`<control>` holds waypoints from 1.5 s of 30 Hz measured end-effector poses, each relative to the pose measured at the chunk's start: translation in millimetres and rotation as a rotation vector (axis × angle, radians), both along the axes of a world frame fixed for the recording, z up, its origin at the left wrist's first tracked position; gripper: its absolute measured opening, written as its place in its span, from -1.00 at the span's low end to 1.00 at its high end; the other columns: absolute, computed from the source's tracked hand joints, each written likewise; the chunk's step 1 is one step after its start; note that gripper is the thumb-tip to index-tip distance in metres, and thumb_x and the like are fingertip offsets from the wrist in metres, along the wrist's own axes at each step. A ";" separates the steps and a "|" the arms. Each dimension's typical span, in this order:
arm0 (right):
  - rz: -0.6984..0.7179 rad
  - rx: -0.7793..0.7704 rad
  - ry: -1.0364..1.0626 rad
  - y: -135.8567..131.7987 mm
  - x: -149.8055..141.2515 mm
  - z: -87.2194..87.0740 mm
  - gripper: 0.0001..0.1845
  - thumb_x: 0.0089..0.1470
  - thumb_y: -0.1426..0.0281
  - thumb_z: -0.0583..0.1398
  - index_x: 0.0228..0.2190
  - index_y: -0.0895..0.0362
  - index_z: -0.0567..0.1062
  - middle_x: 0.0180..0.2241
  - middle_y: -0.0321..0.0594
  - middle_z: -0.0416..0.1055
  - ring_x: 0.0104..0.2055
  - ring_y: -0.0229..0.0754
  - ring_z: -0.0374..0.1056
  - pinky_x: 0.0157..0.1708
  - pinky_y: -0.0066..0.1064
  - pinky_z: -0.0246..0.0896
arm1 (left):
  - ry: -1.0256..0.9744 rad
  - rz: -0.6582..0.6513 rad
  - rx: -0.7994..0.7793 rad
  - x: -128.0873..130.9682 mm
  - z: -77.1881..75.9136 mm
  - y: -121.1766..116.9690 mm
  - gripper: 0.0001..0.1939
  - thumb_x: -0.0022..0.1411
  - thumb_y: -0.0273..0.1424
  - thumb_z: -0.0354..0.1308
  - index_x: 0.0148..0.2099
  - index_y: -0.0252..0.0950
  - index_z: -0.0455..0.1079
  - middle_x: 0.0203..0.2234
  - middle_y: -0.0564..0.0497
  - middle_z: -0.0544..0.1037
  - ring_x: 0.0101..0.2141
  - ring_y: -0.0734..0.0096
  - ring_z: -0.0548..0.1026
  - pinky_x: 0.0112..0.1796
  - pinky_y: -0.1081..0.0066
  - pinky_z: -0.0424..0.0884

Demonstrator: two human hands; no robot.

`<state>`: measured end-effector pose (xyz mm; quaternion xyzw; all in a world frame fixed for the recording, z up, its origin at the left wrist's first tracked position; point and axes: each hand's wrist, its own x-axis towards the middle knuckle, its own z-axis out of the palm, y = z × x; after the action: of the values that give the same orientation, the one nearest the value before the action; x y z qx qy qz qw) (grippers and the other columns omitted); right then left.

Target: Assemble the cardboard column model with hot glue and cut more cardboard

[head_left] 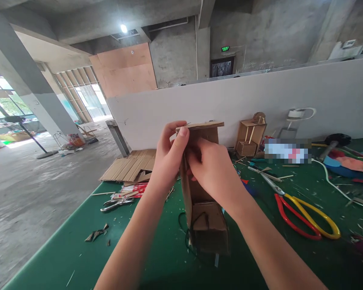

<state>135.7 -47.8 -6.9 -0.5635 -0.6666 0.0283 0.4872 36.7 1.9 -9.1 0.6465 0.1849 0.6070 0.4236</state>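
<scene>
A tall open-fronted cardboard model (210,217), with a box-like step at its base, stands upright in front of me on the green table. My left hand (174,149) pinches its upper left edge, thumb on the front near the top flap. Inside the upper part, my right hand (210,161) has its fingers curled in against the left side panel; whatever its fingertips hold is hidden. A dark cord (184,227) loops from the lower left of the model.
Red-and-yellow-handled scissors (305,217) lie at the right. Pliers (116,203) and cardboard sheets (128,167) are at the left. A similar cardboard model (250,135) stands by the white partition (175,106). A white cable (332,181) crosses the right side.
</scene>
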 end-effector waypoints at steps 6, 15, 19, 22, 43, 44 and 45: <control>-0.043 0.058 0.013 1.0 0.0 2.0 -0.78 0.18 0.43 0.05 -0.31 0.17 0.50 -0.46 -0.20 0.50 -0.48 -0.21 0.40 -0.45 -0.39 0.25 | 0.008 -0.055 0.011 2.2 0.4 -5.7 -0.62 0.21 -0.02 0.12 -0.07 -0.15 0.33 -0.57 0.11 0.35 -0.56 0.54 0.37 -0.46 0.49 0.39; -0.091 0.187 0.016 0.1 -0.9 4.6 -0.73 0.17 0.42 0.02 -0.35 0.14 0.52 -0.51 -0.20 0.48 -0.46 -0.18 0.41 -0.45 -0.40 0.21 | 0.068 -0.093 -0.008 -1.5 2.1 -12.4 -0.63 0.20 -0.03 0.13 -0.04 -0.11 0.32 -0.52 0.11 0.35 -0.51 0.52 0.35 -0.44 0.49 0.38; -0.113 0.220 -0.004 0.0 -1.5 3.8 -0.74 0.15 0.45 0.02 -0.37 0.14 0.52 -0.49 -0.17 0.50 -0.43 -0.16 0.43 -0.44 -0.39 0.19 | 0.082 -0.078 -0.008 -2.7 1.9 -12.2 -0.60 0.18 -0.02 0.13 -0.03 -0.11 0.32 -0.48 0.09 0.37 -0.49 0.50 0.34 -0.43 0.48 0.35; -0.113 0.240 -0.010 0.8 -2.3 3.4 -0.73 0.14 0.46 0.02 -0.37 0.16 0.52 -0.45 -0.14 0.51 -0.38 -0.14 0.45 -0.42 -0.39 0.19 | 0.101 -0.058 0.010 -3.0 1.3 -11.2 -0.60 0.20 -0.01 0.11 -0.03 -0.11 0.31 -0.38 0.05 0.41 -0.40 0.46 0.37 -0.38 0.48 0.35; -0.127 0.206 -0.014 -3.6 -7.2 3.2 -0.77 0.15 0.44 0.03 -0.32 0.20 0.48 -0.43 -0.14 0.51 -0.40 -0.15 0.42 -0.44 -0.39 0.18 | 0.042 -0.051 0.019 -1.9 -0.5 -7.2 -0.64 0.27 -0.04 0.04 -0.01 -0.11 0.29 -0.29 0.05 0.46 -0.34 0.48 0.40 -0.30 0.49 0.35; -0.127 0.204 -0.010 -3.8 -7.1 3.2 -0.78 0.14 0.44 0.03 -0.31 0.20 0.48 -0.43 -0.15 0.51 -0.41 -0.15 0.41 -0.45 -0.39 0.18 | 0.034 -0.058 0.014 -1.7 -0.6 -6.8 -0.65 0.27 -0.04 0.03 -0.01 -0.11 0.29 -0.28 0.06 0.47 -0.33 0.49 0.41 -0.28 0.49 0.36; -0.124 0.205 -0.008 -4.0 -7.0 3.1 -0.78 0.14 0.45 0.04 -0.31 0.19 0.48 -0.44 -0.16 0.50 -0.41 -0.16 0.41 -0.45 -0.40 0.17 | 0.030 -0.064 0.009 -1.6 -0.8 -6.5 -0.66 0.28 -0.04 0.03 -0.02 -0.10 0.29 -0.28 0.06 0.47 -0.33 0.48 0.42 -0.27 0.49 0.36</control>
<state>128.6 -51.8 -3.8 -0.5509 -0.6317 -0.0725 0.5406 35.1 -4.6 -9.8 0.6631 0.1677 0.5842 0.4369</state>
